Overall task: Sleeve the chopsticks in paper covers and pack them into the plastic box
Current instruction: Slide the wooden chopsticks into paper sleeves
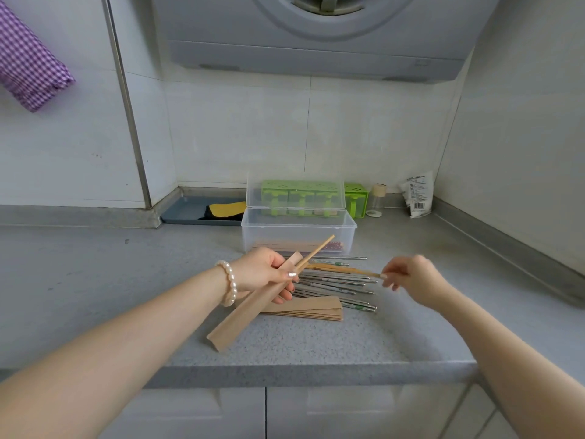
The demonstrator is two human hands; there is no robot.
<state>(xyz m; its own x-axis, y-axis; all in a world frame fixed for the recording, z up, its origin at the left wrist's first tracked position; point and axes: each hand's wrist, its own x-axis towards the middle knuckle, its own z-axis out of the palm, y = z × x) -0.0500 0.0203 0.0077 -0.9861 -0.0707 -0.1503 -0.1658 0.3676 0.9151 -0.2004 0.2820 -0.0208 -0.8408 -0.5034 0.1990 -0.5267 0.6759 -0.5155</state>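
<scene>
The grip of the left hand is closed around a brown paper cover, thumb on top and fingers curled beneath, with one pale wooden chopstick poking out of the cover's open mouth. The cover is a long flat kraft sleeve; its long axis runs from near left, where its lower end hangs just above the worktop, up to far right, and the chopstick carries on along that line, its tip pointing toward the plastic box. The right hand pinches the right end of a second wooden chopstick between thumb and fingertips; this stick lies nearly left to right, over the pile. That hand is a little blurred.

The pile of loose metal chopsticks lies between the hands, most running left to right with slight fanning; too many overlap to count. A flat stack of spare paper covers lies at the pile's near edge, long axis left to right; the number is unclear. The one clear box stands just beyond the pile, lid raised, with a few sleeved chopsticks lying left to right inside. A pearl bracelet circles the left wrist
</scene>
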